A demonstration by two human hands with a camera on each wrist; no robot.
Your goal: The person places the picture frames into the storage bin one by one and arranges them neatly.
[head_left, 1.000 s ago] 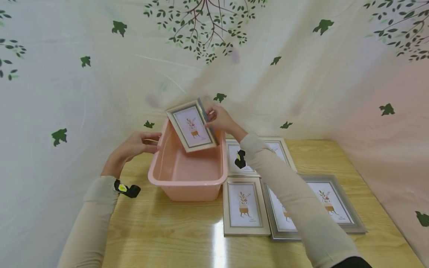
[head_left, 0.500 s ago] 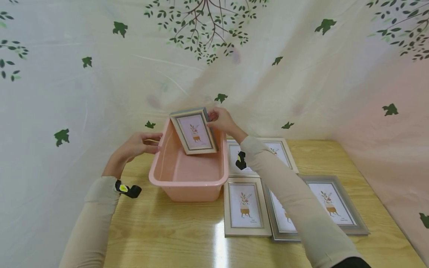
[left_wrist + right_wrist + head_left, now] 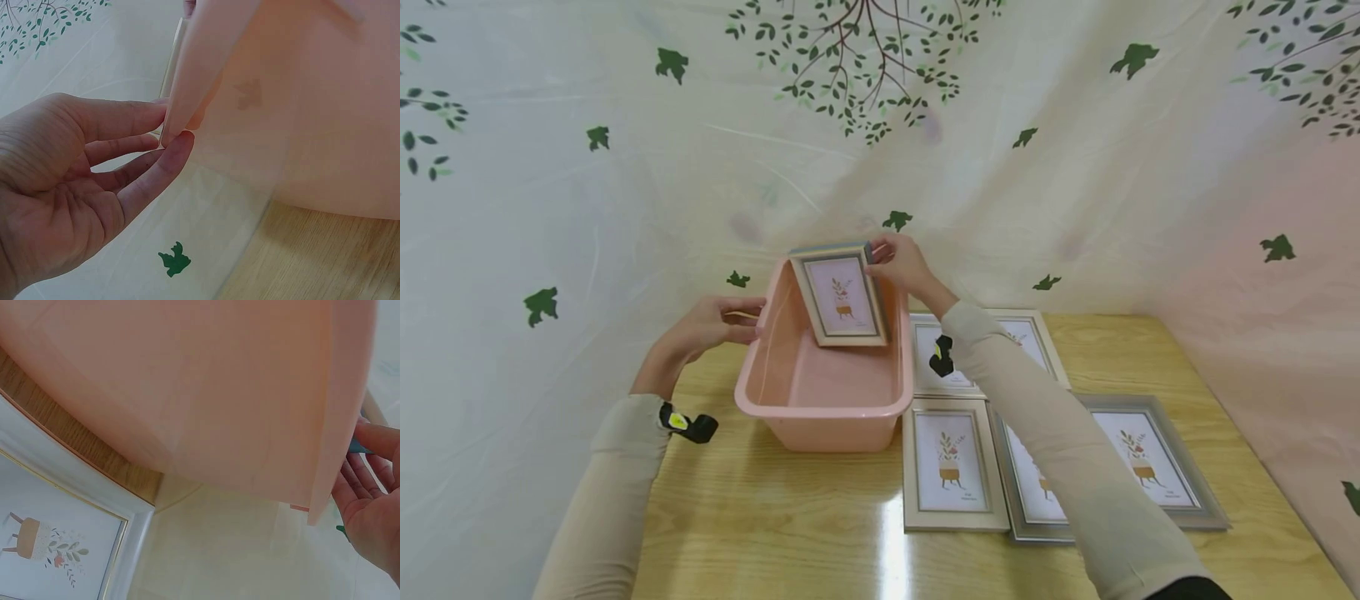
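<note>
Tub [image 3: 823, 412], pink, stands on the bench [image 3: 775, 517] towards the far edge, left of the laid-out frames. Left hand [image 3: 703, 325] at the tub's left edge: thumb and fingers pinch the rim from either side, clear in the left wrist view. Right hand [image 3: 902, 267] at the tub's far right corner, pinching the small picture frame [image 3: 841, 300] by its upper right corner.

Small picture frame is inside the tub at the far end, tilted back, picture facing the wearer; top edge rises above the rim. A blue-grey strip shows along its top. Cannot tell whether its lower edge touches the tub floor.

Right of the tub, on the bench: cream frame [image 3: 955, 521] lying flat, near the tub's near right corner; wide grey frame [image 3: 1206, 492] just beside it, towards the bench's right edge, partly under the right sleeve [image 3: 1060, 442]; pale frame [image 3: 1051, 350] by the far edge, its middle also covered. Behind the bench hangs a pale cloth [image 3: 587, 208] printed with leafy branches and green birds
</note>
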